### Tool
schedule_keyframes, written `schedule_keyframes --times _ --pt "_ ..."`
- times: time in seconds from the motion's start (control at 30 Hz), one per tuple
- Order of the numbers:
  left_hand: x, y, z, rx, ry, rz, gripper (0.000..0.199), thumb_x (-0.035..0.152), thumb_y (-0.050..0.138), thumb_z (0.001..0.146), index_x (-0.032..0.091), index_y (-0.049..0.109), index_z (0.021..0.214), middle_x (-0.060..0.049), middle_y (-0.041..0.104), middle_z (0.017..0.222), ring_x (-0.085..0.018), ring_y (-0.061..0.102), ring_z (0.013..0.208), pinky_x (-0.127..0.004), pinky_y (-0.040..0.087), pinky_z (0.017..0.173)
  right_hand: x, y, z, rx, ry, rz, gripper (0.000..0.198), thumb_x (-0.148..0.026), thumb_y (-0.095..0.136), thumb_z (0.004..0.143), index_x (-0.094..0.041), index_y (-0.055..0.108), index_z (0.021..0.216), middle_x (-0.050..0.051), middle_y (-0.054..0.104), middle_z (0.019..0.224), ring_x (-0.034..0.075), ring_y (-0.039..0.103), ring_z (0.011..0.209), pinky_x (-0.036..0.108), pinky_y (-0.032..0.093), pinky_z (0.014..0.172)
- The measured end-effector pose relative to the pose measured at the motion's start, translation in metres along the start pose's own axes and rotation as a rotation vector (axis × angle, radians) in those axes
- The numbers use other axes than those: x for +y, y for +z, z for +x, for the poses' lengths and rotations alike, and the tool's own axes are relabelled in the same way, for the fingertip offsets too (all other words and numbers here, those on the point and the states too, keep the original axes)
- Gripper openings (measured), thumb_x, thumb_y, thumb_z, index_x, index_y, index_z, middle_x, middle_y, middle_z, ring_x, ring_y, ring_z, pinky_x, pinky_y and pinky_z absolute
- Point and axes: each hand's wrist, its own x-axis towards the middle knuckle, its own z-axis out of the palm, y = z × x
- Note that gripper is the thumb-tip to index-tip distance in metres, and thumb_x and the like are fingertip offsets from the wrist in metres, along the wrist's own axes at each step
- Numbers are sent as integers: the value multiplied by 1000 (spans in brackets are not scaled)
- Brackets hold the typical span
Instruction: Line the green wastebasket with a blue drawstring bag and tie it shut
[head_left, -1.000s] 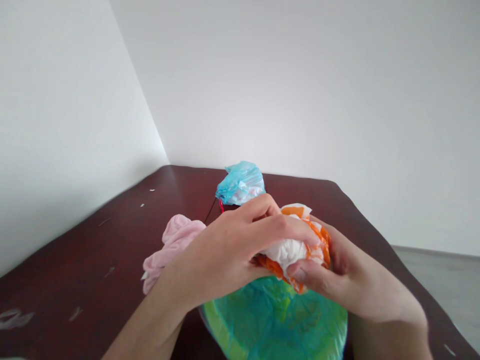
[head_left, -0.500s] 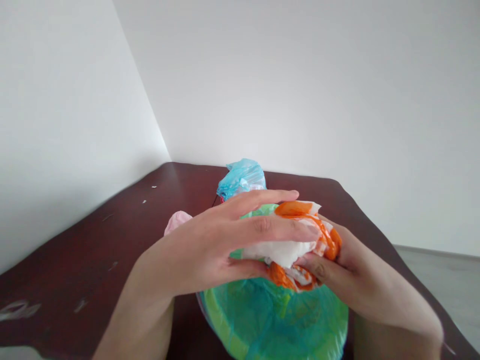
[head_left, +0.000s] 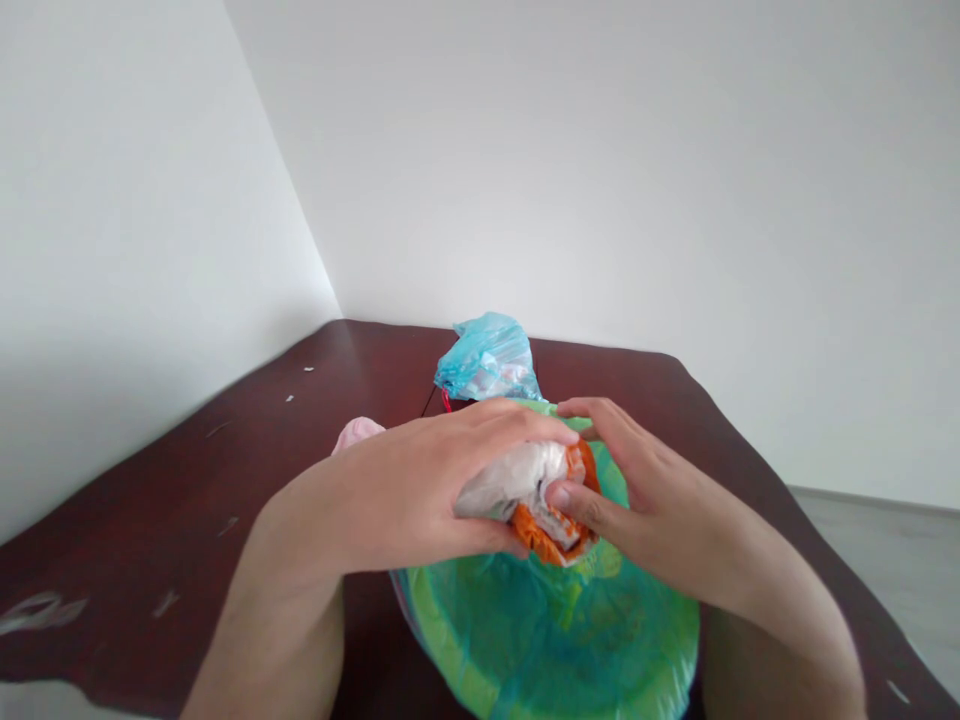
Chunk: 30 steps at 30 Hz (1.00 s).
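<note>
Between my hands is a crumpled orange-and-white plastic bag [head_left: 517, 485], squeezed into a bundle. My left hand [head_left: 420, 490] wraps round its left side, thumb below and fingers over the top. From the right, my right hand [head_left: 649, 490] presses its thumb on the orange part, its fingers curled at the far side. Below the bundle stands a round green bin [head_left: 450, 645], lined with a thin blue-green bag [head_left: 517, 630]. Its far rim is partly covered by my hands.
A tied light-blue plastic bag [head_left: 491, 360] with a red string rests at the back of the dark red-brown table [head_left: 247, 450]. Something pink [head_left: 358, 432] shows behind my left wrist. Small white scraps [head_left: 289, 398] and a clear plastic piece [head_left: 45, 612] lie on the left.
The orange-and-white bag has been pressed smaller and shifted left. My right hand has moved left and its fingers now show over the far side.
</note>
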Motion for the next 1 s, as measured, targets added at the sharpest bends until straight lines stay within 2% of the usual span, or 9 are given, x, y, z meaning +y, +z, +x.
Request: schedule_keyframes --times 0.07,0.17,0.27,0.4,0.63,0.73,0.83,0.9,1.0 --pt "-5 2 1 -29 -31 38 106 61 102 97 52 47 188 -5 53 193 -44 51 178 -59 55 139 3 1 -1 122 0 -41 64 -64 88 107 -36 65 159 11 77 157 39 77 141 57 66 117" --pt "-8 3 2 -50 -61 105 124 75 100 93 53 32 194 -5 38 201 -51 34 186 -69 50 142 2 -1 -3 223 -34 26 51 -60 82 113 -36 67 156 10 80 151 36 80 136 53 68 111" --pt "-6 -1 1 -52 -61 142 105 74 86 106 50 34 194 -5 45 198 -46 45 182 -65 49 143 -4 -4 -4 222 -38 109 37 -55 78 117 -36 74 148 9 84 141 32 83 123 45 70 97" --pt "-3 -8 -3 -21 -74 189 71 61 69 121 47 50 188 0 59 190 -34 61 172 -51 49 145 -9 -5 -2 122 -53 133 20 -50 76 119 -34 82 129 4 88 121 26 83 109 38 67 90" --pt "-26 -22 -15 238 -369 292 53 61 59 122 39 77 167 -2 75 174 -37 75 156 -51 59 132 1 -1 12 52 -20 76 22 -48 74 119 -31 87 122 3 89 113 22 78 87 35 59 76" --pt "-44 -31 -30 105 -487 173 57 65 63 117 41 77 167 -1 82 164 -38 82 144 -50 65 124 10 -3 17 120 -3 11 23 -49 73 118 -30 86 122 5 89 117 26 81 97 39 61 82" --pt "-60 -36 -44 -36 -562 -31 76 71 78 107 43 67 177 -6 79 169 -39 81 147 -47 68 121 27 -6 19 164 23 -72 27 -53 72 117 -29 82 126 9 88 128 33 83 117 48 64 101" --pt "-72 -35 -44 -75 -568 -144 83 73 79 108 41 60 182 -10 76 172 -38 81 148 -44 69 119 43 -6 23 138 54 -92 31 -56 70 118 -30 80 132 11 87 135 37 82 126 55 62 114" --pt "-92 -26 -28 -119 -520 -265 73 77 64 116 35 67 175 -11 80 167 -33 83 141 -37 70 108 67 -3 39 7 86 18 36 -61 62 121 -31 81 127 9 88 130 35 82 121 56 63 114"
